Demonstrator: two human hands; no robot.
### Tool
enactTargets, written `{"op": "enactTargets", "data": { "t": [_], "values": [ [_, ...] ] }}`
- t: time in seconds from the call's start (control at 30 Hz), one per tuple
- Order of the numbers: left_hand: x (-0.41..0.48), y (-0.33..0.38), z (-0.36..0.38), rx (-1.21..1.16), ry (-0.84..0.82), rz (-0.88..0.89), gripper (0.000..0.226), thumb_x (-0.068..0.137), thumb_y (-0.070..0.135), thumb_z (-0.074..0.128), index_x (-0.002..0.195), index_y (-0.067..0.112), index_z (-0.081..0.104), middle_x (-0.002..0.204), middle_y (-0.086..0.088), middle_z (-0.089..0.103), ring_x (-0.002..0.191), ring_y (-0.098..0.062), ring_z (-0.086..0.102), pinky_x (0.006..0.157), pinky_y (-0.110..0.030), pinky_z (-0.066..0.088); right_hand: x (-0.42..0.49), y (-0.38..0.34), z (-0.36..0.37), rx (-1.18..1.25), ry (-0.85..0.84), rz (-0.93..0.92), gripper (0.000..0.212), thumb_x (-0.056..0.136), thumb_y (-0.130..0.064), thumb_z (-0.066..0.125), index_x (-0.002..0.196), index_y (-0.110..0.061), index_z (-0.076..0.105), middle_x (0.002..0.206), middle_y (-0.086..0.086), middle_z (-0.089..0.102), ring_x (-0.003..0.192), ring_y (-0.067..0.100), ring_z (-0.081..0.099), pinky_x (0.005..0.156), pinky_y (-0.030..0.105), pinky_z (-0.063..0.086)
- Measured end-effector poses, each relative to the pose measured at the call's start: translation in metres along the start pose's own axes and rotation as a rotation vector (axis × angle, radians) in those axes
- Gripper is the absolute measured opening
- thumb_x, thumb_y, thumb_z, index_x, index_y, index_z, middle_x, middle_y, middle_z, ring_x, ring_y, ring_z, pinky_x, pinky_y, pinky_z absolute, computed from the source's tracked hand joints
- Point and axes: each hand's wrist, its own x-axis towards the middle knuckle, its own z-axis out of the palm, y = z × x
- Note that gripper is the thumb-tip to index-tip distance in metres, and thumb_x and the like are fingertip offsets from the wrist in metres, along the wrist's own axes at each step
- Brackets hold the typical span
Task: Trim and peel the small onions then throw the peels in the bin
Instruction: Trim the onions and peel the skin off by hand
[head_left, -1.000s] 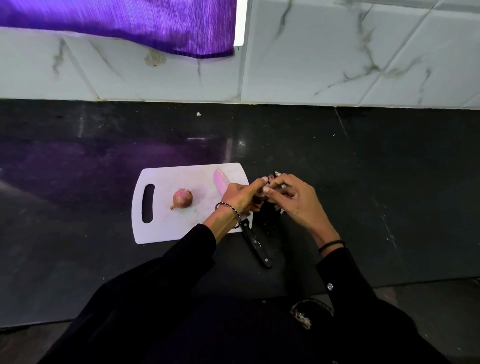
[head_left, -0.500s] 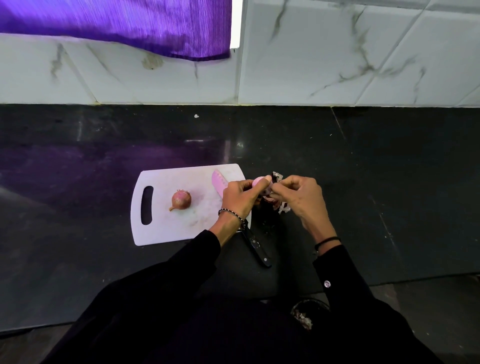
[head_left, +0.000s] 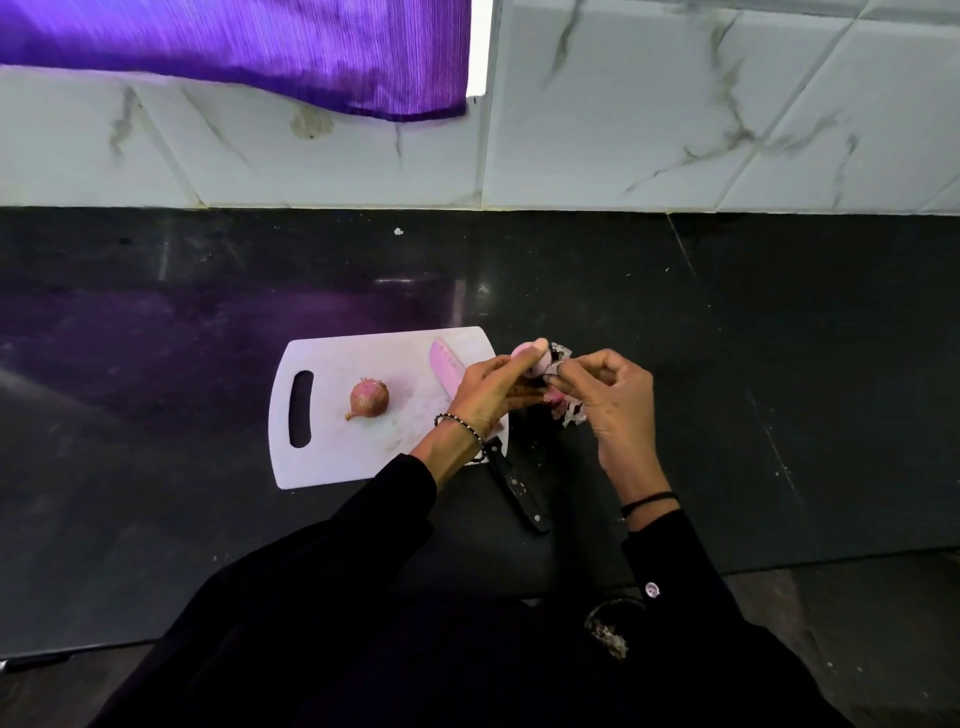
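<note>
My left hand (head_left: 491, 387) grips a small pale pink onion (head_left: 530, 358) just past the right edge of the white cutting board (head_left: 332, 457). My right hand (head_left: 610, 395) pinches a strip of its peel (head_left: 557, 364) beside the onion. Loose peels (head_left: 571, 413) lie on the black counter under my hands. A second small onion (head_left: 369, 399), still in its reddish skin, sits in the middle of the board. A knife with a pink blade (head_left: 448, 371) and black handle (head_left: 517, 488) lies across the board's right side, partly hidden by my left wrist.
The black counter (head_left: 779, 364) runs to a white marbled tile wall (head_left: 675, 130) at the back. A purple cloth (head_left: 234, 47) hangs at the upper left. Below the counter's front edge, a dark container with peel scraps (head_left: 610, 626) shows between my sleeves.
The pale flesh of the onion shows more above my left fingers than a second ago. My right hand has pulled slightly right with peel in its fingertips.
</note>
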Motion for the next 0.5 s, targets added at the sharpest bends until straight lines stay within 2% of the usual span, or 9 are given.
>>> {"op": "enactTargets", "data": {
  "t": [0.07, 0.13, 0.23, 0.33, 0.4, 0.5],
  "values": [
    [0.0, -0.003, 0.0, -0.021, -0.006, -0.025, 0.04, 0.089, 0.025, 0.07, 0.11, -0.008, 0.066, 0.1, -0.022, 0.073, 0.09, -0.03, 0.073, 0.077, -0.027, 0.059, -0.001, -0.001, 0.001, -0.012, -0.004, -0.022, 0.014, 0.081, -0.015, 0.083, 0.087, -0.007, 0.073, 0.082, 0.007, 0.077, 0.085, 0.026, 0.076, 0.076, 0.03, 0.061],
    [0.001, -0.006, -0.002, -0.037, 0.011, -0.04, 0.042, 0.088, 0.023, 0.071, 0.111, -0.012, 0.065, 0.104, -0.026, 0.07, 0.092, -0.03, 0.071, 0.078, -0.026, 0.059, -0.002, 0.001, 0.003, 0.005, -0.006, -0.04, 0.011, 0.084, -0.011, 0.08, 0.087, -0.004, 0.073, 0.082, 0.009, 0.077, 0.084, 0.029, 0.075, 0.075, 0.033, 0.063],
    [0.002, -0.004, -0.006, -0.065, 0.042, -0.054, 0.03, 0.086, 0.018, 0.073, 0.1, -0.008, 0.069, 0.091, -0.019, 0.073, 0.08, -0.023, 0.073, 0.071, -0.022, 0.057, -0.003, 0.005, 0.004, 0.039, -0.009, -0.049, 0.011, 0.083, -0.01, 0.081, 0.087, -0.003, 0.073, 0.085, 0.013, 0.077, 0.086, 0.031, 0.076, 0.081, 0.038, 0.063],
    [0.0, -0.001, -0.005, -0.176, 0.027, -0.07, 0.022, 0.087, 0.014, 0.071, 0.098, -0.005, 0.071, 0.082, -0.015, 0.074, 0.076, -0.023, 0.074, 0.068, -0.024, 0.058, -0.004, 0.005, 0.008, 0.245, 0.006, 0.024, 0.011, 0.082, 0.0, 0.079, 0.088, 0.005, 0.071, 0.086, 0.016, 0.076, 0.083, 0.024, 0.074, 0.08, 0.031, 0.062],
    [-0.001, -0.001, -0.002, -0.24, 0.029, -0.092, 0.026, 0.088, 0.016, 0.072, 0.101, -0.006, 0.071, 0.088, -0.018, 0.073, 0.082, -0.025, 0.074, 0.071, -0.026, 0.059, -0.005, 0.004, 0.011, 0.395, 0.005, 0.082, 0.007, 0.083, 0.005, 0.076, 0.084, 0.003, 0.069, 0.082, 0.011, 0.076, 0.078, 0.018, 0.073, 0.077, 0.025, 0.061],
    [-0.001, -0.001, 0.0, -0.318, 0.028, -0.119, 0.032, 0.09, 0.02, 0.07, 0.108, -0.006, 0.069, 0.102, -0.02, 0.071, 0.088, -0.023, 0.073, 0.074, -0.029, 0.06, -0.003, 0.002, 0.015, 0.647, 0.023, 0.195, 0.016, 0.088, 0.01, 0.067, 0.077, -0.001, 0.064, 0.078, 0.009, 0.071, 0.069, 0.012, 0.07, 0.068, 0.018, 0.059]
  ]
}}
